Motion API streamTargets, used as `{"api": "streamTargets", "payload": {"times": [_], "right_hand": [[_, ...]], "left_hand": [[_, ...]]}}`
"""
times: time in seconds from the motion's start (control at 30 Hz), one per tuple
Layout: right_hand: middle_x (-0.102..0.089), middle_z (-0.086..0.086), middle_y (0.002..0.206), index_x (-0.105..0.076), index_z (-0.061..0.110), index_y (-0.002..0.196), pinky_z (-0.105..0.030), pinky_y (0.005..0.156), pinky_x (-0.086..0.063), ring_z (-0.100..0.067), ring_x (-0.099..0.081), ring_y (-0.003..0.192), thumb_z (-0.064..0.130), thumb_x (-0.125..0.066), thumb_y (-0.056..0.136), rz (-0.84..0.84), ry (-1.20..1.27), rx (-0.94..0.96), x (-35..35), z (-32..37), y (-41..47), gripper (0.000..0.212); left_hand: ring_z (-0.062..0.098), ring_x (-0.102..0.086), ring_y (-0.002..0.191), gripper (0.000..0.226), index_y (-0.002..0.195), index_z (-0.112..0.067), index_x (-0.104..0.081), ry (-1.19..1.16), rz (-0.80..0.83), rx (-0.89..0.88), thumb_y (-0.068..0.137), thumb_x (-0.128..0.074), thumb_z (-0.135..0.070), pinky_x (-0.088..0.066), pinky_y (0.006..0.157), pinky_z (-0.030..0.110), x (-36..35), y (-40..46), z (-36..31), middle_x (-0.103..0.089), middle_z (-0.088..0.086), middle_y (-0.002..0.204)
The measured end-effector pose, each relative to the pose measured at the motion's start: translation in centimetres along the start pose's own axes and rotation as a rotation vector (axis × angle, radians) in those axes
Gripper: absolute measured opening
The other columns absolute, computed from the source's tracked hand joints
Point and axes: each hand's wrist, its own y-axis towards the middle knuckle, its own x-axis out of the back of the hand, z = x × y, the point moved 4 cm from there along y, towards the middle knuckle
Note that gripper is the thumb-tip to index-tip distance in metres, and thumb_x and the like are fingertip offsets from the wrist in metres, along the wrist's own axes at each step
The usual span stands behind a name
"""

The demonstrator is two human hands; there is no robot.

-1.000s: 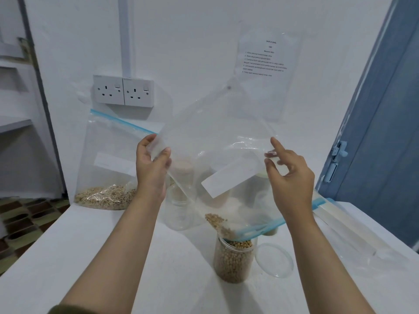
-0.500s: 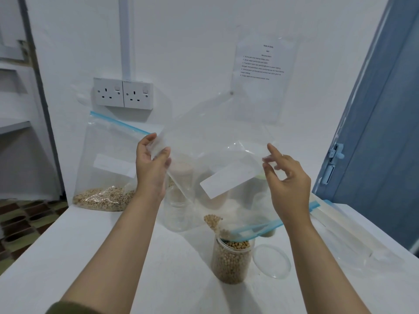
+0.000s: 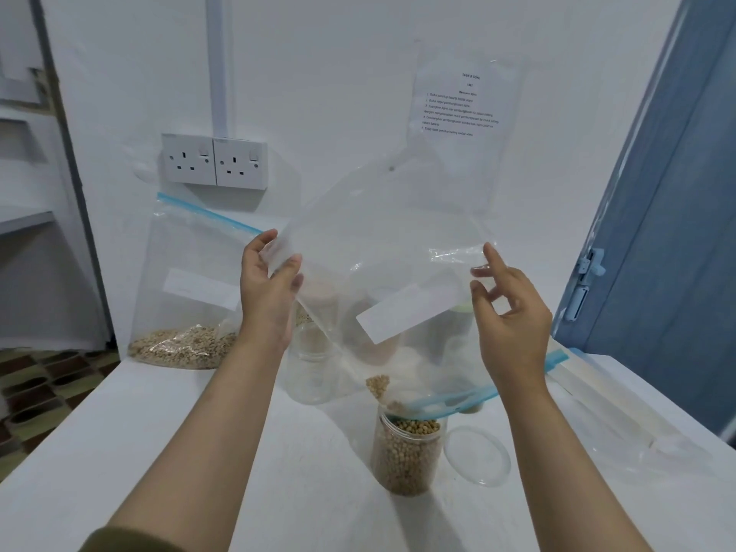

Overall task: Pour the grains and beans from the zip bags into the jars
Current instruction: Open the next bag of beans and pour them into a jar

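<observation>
The zip bag (image 3: 382, 272) is upside down over the jar (image 3: 408, 452) on the bench (image 3: 167, 452), my left hand (image 3: 267, 288) and right hand (image 3: 511, 308) keep pinching its corners, fewer beans remain, so it's nearly empty.

View count: one, head-worn, wide-angle.
Position: above the near edge of the white table (image 3: 119, 452), at the person's head.
Direction: forward and slightly down, toward the wall with the double socket (image 3: 215, 161) and the printed sheet (image 3: 462, 105).
Proximity: close; both forearms enter from the bottom edge.
Framing: blue door (image 3: 677, 233) at right, tiled floor (image 3: 36, 376) at lower left.
Shared coverage: none; a single view.
</observation>
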Motion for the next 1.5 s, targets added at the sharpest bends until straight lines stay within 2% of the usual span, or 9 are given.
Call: {"api": "streamTargets", "payload": {"times": [0.3, 0.43, 0.57, 0.63, 0.77, 0.93, 1.1, 1.33, 1.5], "right_hand": [[-0.064, 0.02, 0.103, -0.056, 0.028, 0.138, -0.002, 0.075, -0.04, -0.01, -0.049, 0.069, 0.006, -0.063, 0.094, -0.015, -0.007, -0.079, 0.4, -0.5, -0.2, 0.05], [-0.065, 0.024, 0.101, -0.058, 0.032, 0.137, -0.005, 0.07, -0.038, -0.006, -0.044, 0.063, 0.014, -0.067, 0.093, 0.044, -0.046, -0.118, 0.5, -1.0, -0.3, 0.048], [-0.068, 0.019, 0.094, -0.058, 0.039, 0.13, -0.012, 0.07, -0.04, -0.006, -0.043, 0.063, 0.019, -0.068, 0.093, 0.022, -0.033, -0.14, 0.6, -1.4, -0.2, 0.043], [-0.068, 0.017, 0.095, -0.055, 0.042, 0.129, -0.013, 0.072, -0.041, -0.003, -0.046, 0.067, 0.02, -0.068, 0.094, 0.023, -0.054, -0.11, 0.6, -1.3, -0.1, 0.043], [-0.062, 0.027, 0.095, -0.052, 0.04, 0.13, -0.013, 0.072, -0.04, 0.002, -0.049, 0.075, 0.018, -0.068, 0.094, 0.025, -0.089, -0.039, 0.5, -0.8, 0.0, 0.044], [-0.059, 0.034, 0.096, -0.05, 0.04, 0.131, -0.018, 0.072, -0.043, -0.003, -0.049, 0.076, 0.016, -0.068, 0.093, 0.001, -0.097, 0.02, 0.4, -0.7, 0.0, 0.048], [-0.058, 0.036, 0.095, -0.05, 0.04, 0.131, -0.01, 0.073, -0.041, 0.002, -0.049, 0.077, 0.014, -0.069, 0.093, 0.003, -0.096, 0.037, 0.3, -0.7, 0.1, 0.049], [-0.06, 0.031, 0.097, -0.051, 0.036, 0.132, -0.008, 0.071, -0.039, 0.003, -0.049, 0.076, 0.012, -0.068, 0.093, 0.012, -0.079, 0.057, 0.2, -0.7, 0.2, 0.048], [-0.06, 0.031, 0.096, -0.051, 0.039, 0.131, -0.005, 0.072, -0.039, 0.003, -0.049, 0.078, 0.013, -0.068, 0.093, 0.016, -0.082, 0.049, 0.3, -0.9, 0.1, 0.048]], "left_hand": [[0.007, -0.061, 0.092, 0.044, 0.114, -0.035, -0.054, -0.011, 0.013, 0.008, 0.094, -0.059, 0.004, -0.049, 0.084, 0.024, -0.7, 0.1, -0.3, -0.059, 0.0, 0.126], [0.006, -0.06, 0.09, 0.045, 0.112, -0.036, -0.054, -0.002, 0.02, 0.013, 0.094, -0.058, 0.004, -0.047, 0.084, 0.024, -1.0, 0.1, -0.2, -0.063, -0.003, 0.122], [0.006, -0.06, 0.09, 0.044, 0.112, -0.036, -0.055, 0.002, 0.026, 0.014, 0.094, -0.058, 0.004, -0.047, 0.085, 0.025, -1.0, -0.1, 0.1, -0.064, -0.005, 0.12], [0.006, -0.06, 0.09, 0.043, 0.112, -0.036, -0.054, 0.005, 0.028, 0.013, 0.095, -0.058, 0.003, -0.047, 0.085, 0.025, -1.1, -0.1, 0.0, -0.064, -0.005, 0.12], [0.006, -0.061, 0.092, 0.041, 0.114, -0.034, -0.054, -0.003, 0.028, 0.014, 0.095, -0.058, 0.002, -0.047, 0.085, 0.025, -1.1, 0.0, -0.2, -0.063, -0.005, 0.12], [0.01, -0.062, 0.101, 0.039, 0.117, -0.031, -0.051, 0.001, 0.038, 0.009, 0.096, -0.058, 0.001, -0.047, 0.089, 0.026, -1.2, -0.2, -0.3, -0.06, -0.005, 0.12], [0.015, -0.061, 0.112, 0.039, 0.122, -0.028, -0.049, 0.006, 0.039, 0.011, 0.096, -0.057, 0.0, -0.047, 0.097, 0.032, -1.1, -0.2, -0.4, -0.057, -0.002, 0.126], [0.013, -0.062, 0.111, 0.04, 0.119, -0.031, -0.052, 0.012, 0.035, 0.02, 0.096, -0.059, 0.0, -0.049, 0.096, 0.034, -1.3, -0.3, -0.2, -0.055, 0.0, 0.134], [0.013, -0.062, 0.111, 0.04, 0.119, -0.031, -0.053, 0.004, 0.031, 0.022, 0.095, -0.06, 0.0, -0.049, 0.097, 0.034, -1.4, -0.3, -0.1, -0.056, -0.003, 0.129]]}}
